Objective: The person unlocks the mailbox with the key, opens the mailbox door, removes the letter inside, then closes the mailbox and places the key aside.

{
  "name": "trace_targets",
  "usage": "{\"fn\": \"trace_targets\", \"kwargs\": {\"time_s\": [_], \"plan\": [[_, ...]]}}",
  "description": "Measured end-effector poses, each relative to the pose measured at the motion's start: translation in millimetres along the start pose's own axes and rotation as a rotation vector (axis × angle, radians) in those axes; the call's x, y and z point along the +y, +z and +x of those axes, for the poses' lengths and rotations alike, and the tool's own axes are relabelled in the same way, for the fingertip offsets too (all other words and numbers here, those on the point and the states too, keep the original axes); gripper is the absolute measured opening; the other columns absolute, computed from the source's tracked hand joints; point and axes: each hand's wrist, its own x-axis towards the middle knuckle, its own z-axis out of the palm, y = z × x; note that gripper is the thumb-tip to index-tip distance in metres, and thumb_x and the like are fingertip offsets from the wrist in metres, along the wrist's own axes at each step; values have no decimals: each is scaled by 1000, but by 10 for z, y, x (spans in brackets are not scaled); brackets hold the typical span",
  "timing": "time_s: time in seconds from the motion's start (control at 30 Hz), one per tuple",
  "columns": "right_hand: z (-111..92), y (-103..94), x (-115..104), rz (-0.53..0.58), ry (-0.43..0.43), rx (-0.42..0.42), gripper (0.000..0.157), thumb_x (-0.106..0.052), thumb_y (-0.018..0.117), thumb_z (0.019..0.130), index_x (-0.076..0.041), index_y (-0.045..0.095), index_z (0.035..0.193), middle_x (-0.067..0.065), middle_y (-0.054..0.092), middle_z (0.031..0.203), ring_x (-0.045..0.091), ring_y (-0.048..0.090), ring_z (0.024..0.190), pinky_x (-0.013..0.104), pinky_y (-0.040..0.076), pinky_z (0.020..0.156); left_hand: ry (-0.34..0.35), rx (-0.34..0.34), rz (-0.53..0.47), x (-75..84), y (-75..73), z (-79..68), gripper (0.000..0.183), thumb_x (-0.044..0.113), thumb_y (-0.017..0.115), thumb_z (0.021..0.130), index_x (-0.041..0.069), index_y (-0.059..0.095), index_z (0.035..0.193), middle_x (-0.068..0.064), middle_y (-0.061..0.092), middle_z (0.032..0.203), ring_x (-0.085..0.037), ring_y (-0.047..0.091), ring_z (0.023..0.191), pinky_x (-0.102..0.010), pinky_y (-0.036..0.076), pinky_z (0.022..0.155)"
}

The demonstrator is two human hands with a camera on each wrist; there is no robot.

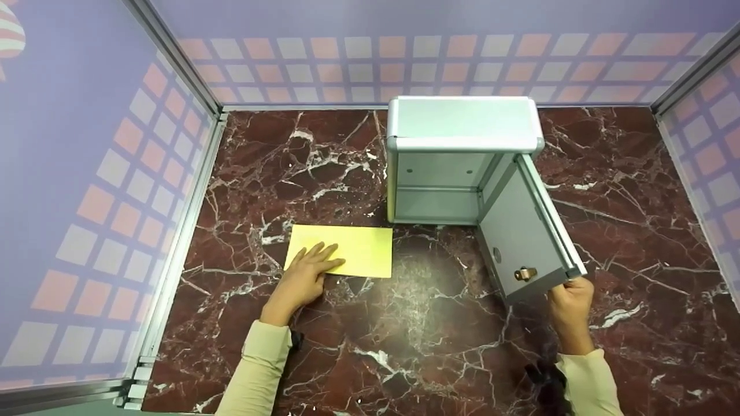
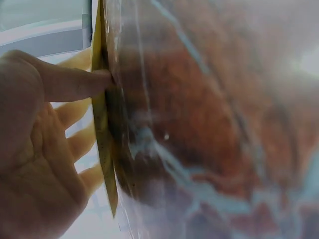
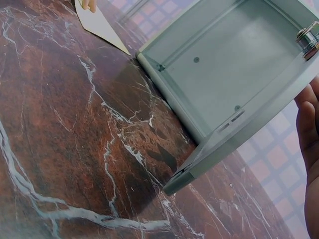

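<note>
A yellow envelope-like sheet lies on the dark red marbled table. My left hand rests on it with the fingers extended across its left half. In the left wrist view, the thumb comes against the near edge of the yellow sheet. To the right stands a pale grey metal box, its hinged door swung toward me. My right hand, fingers curled, holds the door near its free corner; the door hides some fingertips. A brass-coloured lock sits on the door's inner face.
Inside the box, the back wall has small round holes. Panels printed with pink and white squares enclose the table at the back and sides, and a metal rail runs along the left edge.
</note>
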Motion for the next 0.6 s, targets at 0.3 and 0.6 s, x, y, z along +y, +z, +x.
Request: {"fn": "trace_targets", "kwargs": {"time_s": [0.3, 0.6], "plan": [[6, -11, -3, -56, 4, -3, 17, 20, 53, 89, 19, 69, 84, 10, 72, 78, 7, 63, 63, 18, 51, 56, 1, -34, -31, -24, -19, 5, 69, -17, 52, 78, 17, 61, 137, -4, 35, 155, -29, 22, 145, -51, 12, 116], [1, 0, 4, 49, 5, -16, 20, 23, 50, 88, 18, 70, 85, 13, 72, 80, 10, 65, 65, 19, 53, 56, -11, -33, -61, -2, -44, 3, 66, -19, 49, 78, 15, 63, 134, -6, 37, 154, -31, 23, 144, -52, 12, 116]]}}
